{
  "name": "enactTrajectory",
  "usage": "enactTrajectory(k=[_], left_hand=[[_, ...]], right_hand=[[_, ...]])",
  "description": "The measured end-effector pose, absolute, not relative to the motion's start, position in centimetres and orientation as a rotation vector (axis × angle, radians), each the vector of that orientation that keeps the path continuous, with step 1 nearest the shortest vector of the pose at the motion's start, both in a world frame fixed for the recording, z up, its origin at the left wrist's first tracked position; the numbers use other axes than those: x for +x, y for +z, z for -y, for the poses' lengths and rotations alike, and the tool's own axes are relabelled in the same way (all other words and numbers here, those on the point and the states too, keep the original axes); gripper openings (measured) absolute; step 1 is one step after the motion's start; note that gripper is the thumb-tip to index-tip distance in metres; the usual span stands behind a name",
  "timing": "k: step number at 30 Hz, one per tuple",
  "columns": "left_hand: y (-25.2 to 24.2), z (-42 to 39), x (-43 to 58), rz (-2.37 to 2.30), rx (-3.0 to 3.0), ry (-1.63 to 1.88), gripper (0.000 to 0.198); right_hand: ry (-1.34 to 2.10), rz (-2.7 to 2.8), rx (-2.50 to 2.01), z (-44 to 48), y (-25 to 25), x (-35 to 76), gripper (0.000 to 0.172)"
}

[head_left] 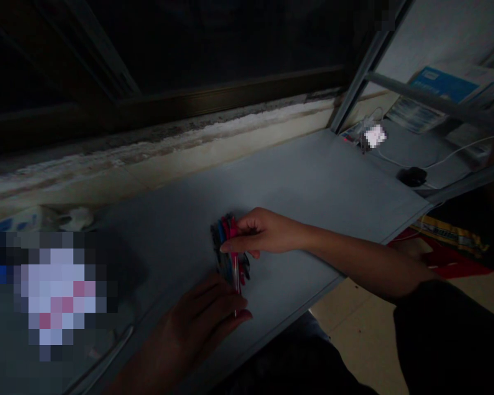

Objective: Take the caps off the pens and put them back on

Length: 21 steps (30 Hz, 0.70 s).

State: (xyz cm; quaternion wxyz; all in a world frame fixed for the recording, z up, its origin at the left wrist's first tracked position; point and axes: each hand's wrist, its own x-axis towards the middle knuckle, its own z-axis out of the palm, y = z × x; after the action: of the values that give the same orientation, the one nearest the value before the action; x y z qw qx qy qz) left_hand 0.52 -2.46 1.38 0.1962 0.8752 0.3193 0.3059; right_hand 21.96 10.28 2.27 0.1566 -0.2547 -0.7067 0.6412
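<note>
A red pen (236,269) is held between my two hands, just above a grey tabletop (288,181). My right hand (257,233) pinches its upper end between thumb and fingers. At the lower end, my left hand (214,307) closes its fingertips around the pen's tip. Under and beside it lies a bunch of pens (220,233), with black, blue and red ones among them. My hands partly hide the bunch, and the dim light blurs its details.
A blurred-out patch (61,296) covers the table's left side, with a cable (115,343) nearby. A window ledge (148,148) runs along the back. At right stand a metal frame (354,93), a blue-and-white box (444,82) and a black object (411,176) by a white cable.
</note>
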Motion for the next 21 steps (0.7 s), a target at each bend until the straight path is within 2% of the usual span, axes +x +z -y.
enactTrajectory(k=[5, 17, 21], left_hand=[[1.4, 2.5, 0.4, -0.871, 2.473, 0.862, 0.012], [1.1, 3.0, 0.3, -0.901, 2.413, 0.784, 0.012], [1.6, 2.9, 0.1, -0.983, 2.46, 0.733, 0.041]], right_hand=[[1.854, 2.008, -0.732, -10.0, 2.4, 21.9, 0.048], [1.848, 2.047, -0.752, -9.3, 2.7, 21.9, 0.048], [1.713, 2.078, -0.803, -10.2, 2.8, 22.3, 0.045]])
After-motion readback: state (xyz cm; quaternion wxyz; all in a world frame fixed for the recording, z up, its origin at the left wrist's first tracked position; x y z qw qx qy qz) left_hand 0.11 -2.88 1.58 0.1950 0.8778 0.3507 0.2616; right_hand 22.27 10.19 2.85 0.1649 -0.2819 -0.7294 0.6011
